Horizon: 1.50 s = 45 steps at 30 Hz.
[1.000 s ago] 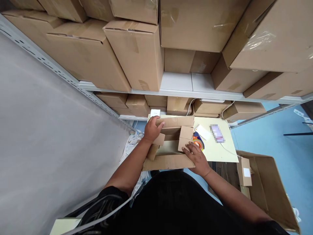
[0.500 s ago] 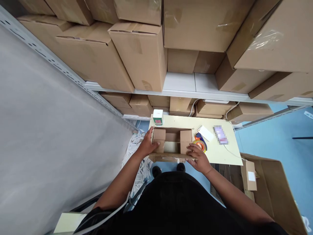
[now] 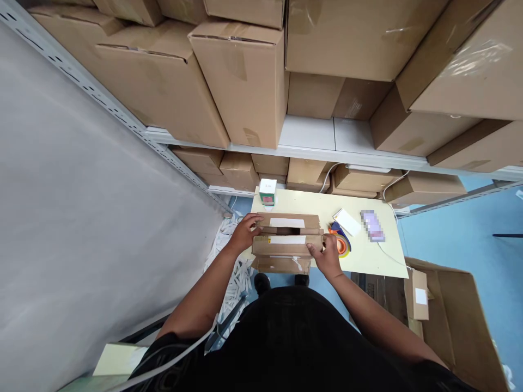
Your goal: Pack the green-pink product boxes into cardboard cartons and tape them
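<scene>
A small cardboard box (image 3: 286, 247) sits at the near edge of the pale yellow table, its two long flaps folded inward with a narrow dark gap between them. White label strips show on both flaps. My left hand (image 3: 245, 233) grips the box's left end, fingers over the flap edges. At the right end, my right hand (image 3: 326, 256) holds the near flap with its thumb on top and fingers around the corner. Just right of that hand lies a tape dispenser (image 3: 340, 239) in blue and orange with a yellow roll.
On the table (image 3: 368, 258) stand a white-and-green carton (image 3: 268, 191), a white packet (image 3: 347, 222) and a blurred phone-like item (image 3: 372, 225) with a cable. Shelves of cardboard boxes (image 3: 245, 81) rise behind. Paper strips (image 3: 235, 288) cover the floor at left; a large open carton (image 3: 457, 310) stands at right.
The box's long flaps have been folded over the short ones, nearly covering the opening. Both hands have shifted with them, and the view has moved slightly.
</scene>
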Motion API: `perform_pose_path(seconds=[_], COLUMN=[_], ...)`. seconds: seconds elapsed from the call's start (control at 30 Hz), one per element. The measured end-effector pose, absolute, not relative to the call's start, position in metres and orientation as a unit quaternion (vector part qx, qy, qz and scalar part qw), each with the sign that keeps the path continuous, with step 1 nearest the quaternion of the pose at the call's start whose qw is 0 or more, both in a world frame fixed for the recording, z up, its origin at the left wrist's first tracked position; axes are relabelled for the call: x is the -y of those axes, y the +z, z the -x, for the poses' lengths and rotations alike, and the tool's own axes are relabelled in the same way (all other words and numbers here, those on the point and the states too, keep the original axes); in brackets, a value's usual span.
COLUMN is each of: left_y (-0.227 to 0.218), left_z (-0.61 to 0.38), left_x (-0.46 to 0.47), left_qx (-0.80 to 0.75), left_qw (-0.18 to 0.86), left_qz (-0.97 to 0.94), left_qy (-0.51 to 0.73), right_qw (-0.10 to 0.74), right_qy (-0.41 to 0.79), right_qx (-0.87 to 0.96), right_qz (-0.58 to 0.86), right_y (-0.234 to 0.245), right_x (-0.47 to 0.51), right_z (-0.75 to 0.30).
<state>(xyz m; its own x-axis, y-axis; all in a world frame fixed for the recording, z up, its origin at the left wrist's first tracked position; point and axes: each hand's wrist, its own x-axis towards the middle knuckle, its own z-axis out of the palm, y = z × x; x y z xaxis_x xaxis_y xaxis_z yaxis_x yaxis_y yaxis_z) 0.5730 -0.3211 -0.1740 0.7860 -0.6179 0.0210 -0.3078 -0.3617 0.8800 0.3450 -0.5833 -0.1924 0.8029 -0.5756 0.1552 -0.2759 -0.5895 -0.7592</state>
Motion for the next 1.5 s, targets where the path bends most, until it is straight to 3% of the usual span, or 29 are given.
perform_pose_path(seconds=[0.23,0.53,0.67,0.73,0.8,0.9,1.0,1.07,1.27,1.4,1.5], left_y=[-0.166,-0.176,-0.179,-0.181,-0.181,-0.180,-0.176,-0.175,-0.177,-0.170,-0.162], left_z=[-0.565,-0.506,-0.497,-0.498,-0.500,-0.503,-0.507,-0.508,-0.506,-0.511,-0.516], left_x=[0.302,0.331,0.341,0.346,0.352,0.360,0.363,0.362,0.358,0.363,0.366], left_qx=[0.325,0.355,0.371,0.377,0.359,0.305,0.250,0.222,0.091,-0.044,-0.076], left_qw=[0.493,0.212,0.166,0.180,0.207,0.277,0.355,0.392,0.532,0.644,0.683], left_qz=[-0.785,-0.910,-0.913,-0.905,-0.904,-0.905,-0.894,-0.883,-0.811,-0.702,-0.646], left_qy=[-0.187,0.003,-0.034,-0.082,-0.107,-0.105,-0.111,-0.130,-0.225,-0.301,-0.332], right_qw=[0.406,0.417,0.441,0.399,0.301,0.204,0.206,0.215,0.214,0.288,0.319], right_qy=[-0.198,-0.180,-0.147,-0.146,-0.123,0.024,0.154,0.177,0.123,-0.045,-0.130], right_qx=[-0.263,-0.264,-0.240,-0.272,-0.349,-0.451,-0.460,-0.452,-0.450,-0.432,-0.314], right_qz=[0.853,0.851,0.852,0.863,0.879,0.869,0.850,0.847,0.858,0.853,0.884], right_y=[-0.214,-0.214,-0.217,-0.223,-0.231,-0.244,-0.256,-0.260,-0.237,-0.182,-0.137], right_x=[0.579,0.572,0.596,0.622,0.654,0.697,0.720,0.725,0.717,0.696,0.669], right_z=[-0.344,-0.345,-0.330,-0.316,-0.306,-0.308,-0.324,-0.335,-0.325,-0.311,-0.329])
